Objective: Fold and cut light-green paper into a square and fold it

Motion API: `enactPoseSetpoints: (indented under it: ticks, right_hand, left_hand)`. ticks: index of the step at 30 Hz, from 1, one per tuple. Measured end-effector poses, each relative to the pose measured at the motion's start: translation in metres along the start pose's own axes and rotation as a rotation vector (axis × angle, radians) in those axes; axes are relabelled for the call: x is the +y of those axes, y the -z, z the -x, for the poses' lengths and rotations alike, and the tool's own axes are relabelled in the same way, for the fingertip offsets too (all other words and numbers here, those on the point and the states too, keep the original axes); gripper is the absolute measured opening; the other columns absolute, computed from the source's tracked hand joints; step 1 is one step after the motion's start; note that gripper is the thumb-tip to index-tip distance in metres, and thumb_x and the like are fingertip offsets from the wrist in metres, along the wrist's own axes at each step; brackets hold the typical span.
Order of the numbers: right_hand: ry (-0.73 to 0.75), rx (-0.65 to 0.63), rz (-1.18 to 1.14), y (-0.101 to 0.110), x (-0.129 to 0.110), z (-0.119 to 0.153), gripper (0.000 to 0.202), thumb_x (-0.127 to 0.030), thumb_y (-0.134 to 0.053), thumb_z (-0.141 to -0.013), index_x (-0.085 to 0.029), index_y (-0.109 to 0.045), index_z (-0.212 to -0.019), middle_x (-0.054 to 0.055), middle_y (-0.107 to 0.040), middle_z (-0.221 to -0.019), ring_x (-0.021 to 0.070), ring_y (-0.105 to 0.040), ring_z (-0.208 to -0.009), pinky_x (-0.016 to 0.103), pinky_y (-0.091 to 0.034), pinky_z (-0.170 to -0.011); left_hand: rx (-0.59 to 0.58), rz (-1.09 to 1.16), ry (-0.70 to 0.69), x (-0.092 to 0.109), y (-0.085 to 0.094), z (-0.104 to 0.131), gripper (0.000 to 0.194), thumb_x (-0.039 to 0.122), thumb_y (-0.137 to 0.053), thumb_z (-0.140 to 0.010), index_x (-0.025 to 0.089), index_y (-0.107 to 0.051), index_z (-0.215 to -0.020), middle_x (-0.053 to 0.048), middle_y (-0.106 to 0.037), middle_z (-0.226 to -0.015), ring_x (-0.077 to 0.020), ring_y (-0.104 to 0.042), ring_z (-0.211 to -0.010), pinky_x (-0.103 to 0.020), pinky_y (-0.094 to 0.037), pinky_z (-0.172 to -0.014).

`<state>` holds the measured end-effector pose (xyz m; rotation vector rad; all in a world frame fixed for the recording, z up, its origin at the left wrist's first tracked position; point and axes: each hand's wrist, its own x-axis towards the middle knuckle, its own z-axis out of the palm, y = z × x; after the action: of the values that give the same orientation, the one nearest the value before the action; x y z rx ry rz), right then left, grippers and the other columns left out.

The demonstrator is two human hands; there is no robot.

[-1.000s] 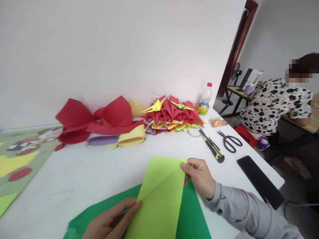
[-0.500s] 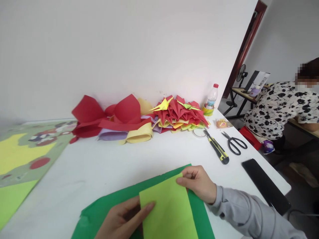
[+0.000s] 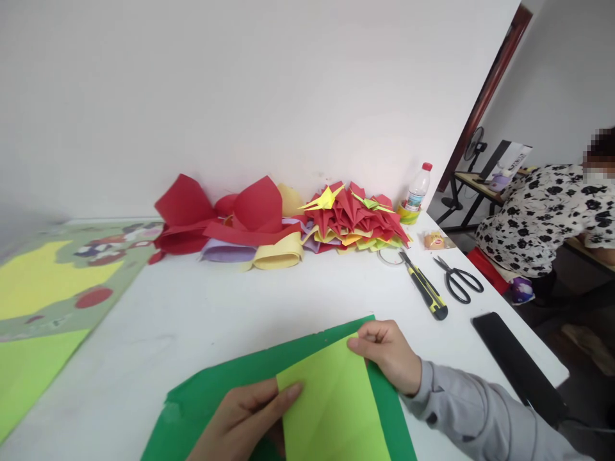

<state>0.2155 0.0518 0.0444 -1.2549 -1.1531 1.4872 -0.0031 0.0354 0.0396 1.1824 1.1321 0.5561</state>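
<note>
A creased sheet of lime-green paper (image 3: 334,406) is raised between both hands, its lower part cut off by the frame edge. My left hand (image 3: 250,413) is closed on its left edge, thumb on the front and fingers behind. At the upper right corner my right hand (image 3: 389,355) pinches the paper between thumb and fingers. Beneath lies a larger dark green sheet (image 3: 216,390) on the white table (image 3: 192,320).
Against the wall are red paper shapes (image 3: 259,208) and a pile of folded red paper (image 3: 355,214). To the right lie a utility knife (image 3: 425,288), scissors (image 3: 459,278) and a black phone-like slab (image 3: 519,365). A bottle (image 3: 417,189) stands behind; a seated person (image 3: 552,218) is beyond.
The view has shifted slightly, so the table items sit a little further right. Both hands keep their hold on the lime-green paper, almost unmoved.
</note>
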Motion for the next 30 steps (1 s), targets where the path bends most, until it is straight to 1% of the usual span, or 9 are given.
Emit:
enactPoseSetpoints:
  ticks: [4, 8, 11, 14, 16, 18, 20, 25, 30]
  right_hand:
    - [-0.004, -0.002, 0.008, 0.0, 0.002, -0.001, 0.056, -0.07, -0.075, -0.056, -0.019, -0.053, -0.053, -0.008, -0.043, -0.041, 0.0061, -0.036, -0.041, 0.023, -0.026, -0.043]
    - [-0.009, 0.005, 0.027, 0.001, 0.002, -0.001, 0.056, -0.07, -0.075, -0.056, -0.019, -0.052, -0.053, -0.008, -0.044, -0.042, 0.006, -0.035, -0.042, 0.023, -0.024, -0.044]
    - [0.008, 0.005, 0.067, 0.001, 0.003, -0.001, 0.056, -0.07, -0.074, -0.058, -0.018, -0.052, -0.054, -0.007, -0.044, -0.042, 0.0057, -0.033, -0.041, 0.023, -0.023, -0.044]
    - [0.03, 0.0, 0.104, 0.002, 0.006, 0.0, 0.055, -0.069, -0.072, -0.062, -0.018, -0.052, -0.055, -0.007, -0.044, -0.043, 0.0059, -0.032, -0.042, 0.024, -0.022, -0.044]
    - [0.045, -0.005, 0.123, 0.003, 0.008, 0.001, 0.055, -0.069, -0.071, -0.064, -0.018, -0.051, -0.056, -0.007, -0.044, -0.043, 0.0062, -0.032, -0.043, 0.024, -0.022, -0.045]
    - [0.058, -0.009, 0.138, 0.003, 0.009, 0.002, 0.055, -0.068, -0.07, -0.066, -0.018, -0.051, -0.056, -0.007, -0.043, -0.044, 0.0063, -0.031, -0.043, 0.024, -0.022, -0.045]
    - [0.066, -0.015, 0.152, 0.003, 0.01, 0.002, 0.055, -0.068, -0.07, -0.067, -0.018, -0.051, -0.056, -0.007, -0.042, -0.044, 0.0064, -0.03, -0.044, 0.024, -0.022, -0.046]
    - [0.083, -0.05, 0.179, 0.003, 0.01, 0.003, 0.053, -0.066, -0.068, -0.071, -0.019, -0.05, -0.056, -0.006, -0.044, -0.045, 0.0067, -0.031, -0.044, 0.024, -0.023, -0.046]
    - [0.084, -0.064, 0.172, 0.002, 0.009, 0.003, 0.053, -0.067, -0.068, -0.07, -0.019, -0.05, -0.057, -0.007, -0.044, -0.044, 0.0062, -0.029, -0.044, 0.024, -0.023, -0.045]
  left_hand:
    - [-0.028, 0.088, 0.037, 0.0, -0.002, 0.001, 0.051, 0.068, -0.07, -0.064, 0.017, -0.068, -0.057, -0.003, -0.064, -0.054, -0.0168, -0.057, -0.051, -0.027, -0.048, -0.054]
    - [-0.058, 0.124, 0.031, -0.002, -0.002, -0.001, 0.049, 0.066, -0.073, -0.06, 0.017, -0.068, -0.057, -0.003, -0.063, -0.053, -0.0167, -0.056, -0.049, -0.026, -0.047, -0.051]
    - [0.014, 0.107, 0.005, -0.002, -0.001, -0.005, 0.052, 0.069, -0.071, -0.062, 0.018, -0.066, -0.056, -0.002, -0.061, -0.053, -0.0161, -0.055, -0.05, -0.026, -0.045, -0.05]
    - [0.101, 0.099, -0.031, -0.001, 0.0, -0.007, 0.053, 0.069, -0.07, -0.063, 0.018, -0.064, -0.053, 0.0, -0.057, -0.05, -0.014, -0.052, -0.049, -0.024, -0.043, -0.048]
    - [0.097, 0.126, -0.039, -0.002, -0.001, -0.007, 0.052, 0.069, -0.07, -0.064, 0.018, -0.065, -0.054, 0.0, -0.058, -0.05, -0.0143, -0.052, -0.049, -0.025, -0.043, -0.048]
    - [0.069, 0.182, -0.027, -0.004, -0.002, -0.005, 0.052, 0.069, -0.068, -0.066, 0.017, -0.069, -0.059, -0.003, -0.063, -0.056, -0.0167, -0.056, -0.053, -0.026, -0.044, -0.05]
    - [0.065, 0.242, -0.014, -0.004, -0.003, -0.003, 0.051, 0.067, -0.068, -0.067, 0.017, -0.071, -0.063, -0.004, -0.066, -0.06, -0.0185, -0.059, -0.056, -0.028, -0.047, -0.053]
    - [0.117, 0.319, -0.024, -0.001, -0.006, 0.003, 0.041, 0.059, -0.072, -0.066, 0.018, -0.07, -0.062, -0.002, -0.062, -0.056, -0.0174, -0.055, -0.053, -0.031, -0.048, -0.056]
    - [0.131, 0.322, -0.044, 0.002, -0.006, 0.007, 0.04, 0.058, -0.07, -0.069, 0.018, -0.069, -0.061, -0.001, -0.061, -0.054, -0.0178, -0.055, -0.053, -0.031, -0.049, -0.056]
